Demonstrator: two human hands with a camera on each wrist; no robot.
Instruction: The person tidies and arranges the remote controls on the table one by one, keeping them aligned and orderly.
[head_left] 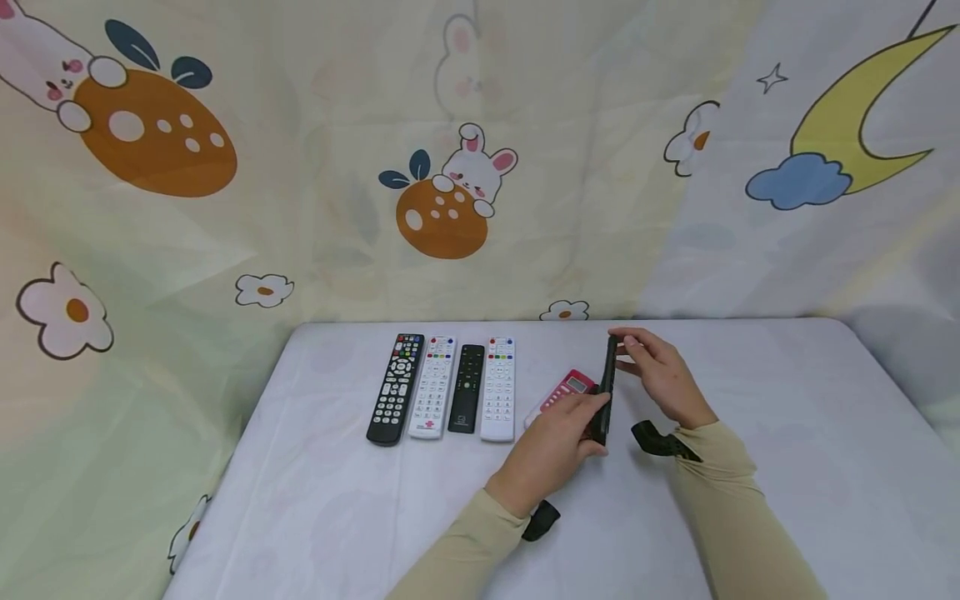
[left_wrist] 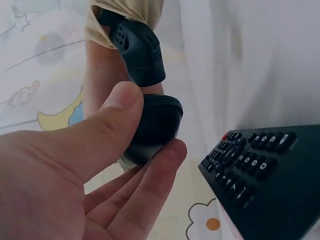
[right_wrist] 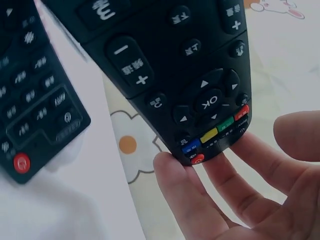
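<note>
In the head view a black remote control [head_left: 609, 367] stands on its edge between both hands. My left hand [head_left: 551, 442] grips its near end, thumb [left_wrist: 125, 100] on one side and fingers on the other. At the far end is my right hand [head_left: 663, 379]; in the right wrist view its fingers [right_wrist: 185, 195] reach round the end with the coloured buttons [right_wrist: 210, 135]. A second black remote control [left_wrist: 270, 175] lies close by, mostly hidden behind my left hand in the head view. Just left of the hands is a red-and-white remote control [head_left: 566, 390] with a small screen, partly covered.
On the white-covered table [head_left: 300, 517], two black remotes [head_left: 393, 392] [head_left: 467, 389] and two white remotes [head_left: 432, 389] [head_left: 498, 389] lie side by side, left of the hands. Behind the table's far edge hangs a patterned curtain [head_left: 570, 167]. A black device [head_left: 663, 442] sits on each wrist.
</note>
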